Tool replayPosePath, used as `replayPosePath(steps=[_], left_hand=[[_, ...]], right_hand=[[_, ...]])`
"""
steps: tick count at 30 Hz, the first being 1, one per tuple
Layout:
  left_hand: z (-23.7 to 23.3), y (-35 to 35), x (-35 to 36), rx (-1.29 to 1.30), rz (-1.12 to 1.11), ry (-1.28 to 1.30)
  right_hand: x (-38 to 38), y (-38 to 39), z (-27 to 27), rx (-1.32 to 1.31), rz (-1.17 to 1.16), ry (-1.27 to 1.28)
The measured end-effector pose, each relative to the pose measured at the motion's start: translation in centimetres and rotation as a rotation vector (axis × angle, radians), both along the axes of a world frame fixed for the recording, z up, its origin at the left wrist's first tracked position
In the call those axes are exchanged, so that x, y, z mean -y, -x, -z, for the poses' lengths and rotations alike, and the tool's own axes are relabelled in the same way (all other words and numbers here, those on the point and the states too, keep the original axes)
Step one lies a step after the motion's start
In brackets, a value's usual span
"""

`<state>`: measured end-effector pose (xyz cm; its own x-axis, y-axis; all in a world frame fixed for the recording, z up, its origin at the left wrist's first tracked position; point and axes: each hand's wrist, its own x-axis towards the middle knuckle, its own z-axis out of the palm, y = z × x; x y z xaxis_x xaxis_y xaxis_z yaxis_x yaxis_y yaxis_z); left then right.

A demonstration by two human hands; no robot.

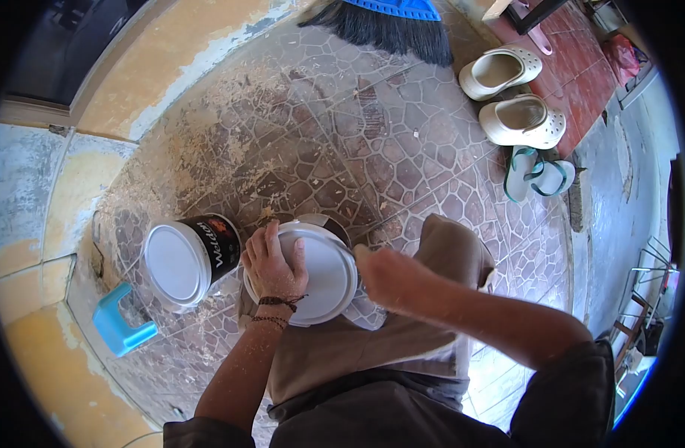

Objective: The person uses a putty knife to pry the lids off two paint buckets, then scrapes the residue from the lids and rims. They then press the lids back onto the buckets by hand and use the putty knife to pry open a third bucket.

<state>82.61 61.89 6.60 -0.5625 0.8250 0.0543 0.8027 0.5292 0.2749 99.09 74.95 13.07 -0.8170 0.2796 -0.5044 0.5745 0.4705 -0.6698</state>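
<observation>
A round paint bucket with a grey-white lid (324, 280) stands between my knees. My left hand (274, 265) lies on the lid's left side, fingers stretched out and thumb apart, pressing on it and holding nothing. My right hand (387, 276) is closed in a fist at the lid's right rim. What it grips there is hidden by the fingers and too small to name. To the left sits a second paint bucket (179, 260), black with a white lid and "Weldon" lettering, tilted in view.
A light-blue plastic handled piece (123, 321) lies at the lower left. Wood shavings (200, 134) litter the stone-patterned floor. A blue broom (387, 30) is at the top. White clogs (523, 123) and flip-flops (538, 178) lie at the right by a red tiled step (574, 82).
</observation>
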Motion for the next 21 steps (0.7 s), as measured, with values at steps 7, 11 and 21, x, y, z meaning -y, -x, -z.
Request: replayPosePath(steps=[7,11,21], left_hand=[[0.4,-0.2,0.4,-0.048,-0.009,0.024],[0.1,-0.4,0.4,-0.025,-0.027,0.027],[0.0,-0.3,0.0,-0.037,0.004,0.014]], right_hand=[[5.5,-0.1,-0.7,0.031,0.039,-0.432],[5.6,-0.4,0.1,0.080,0.095,-0.391],[-5.7,-1.1,1.6,0.020,0.072,0.270]])
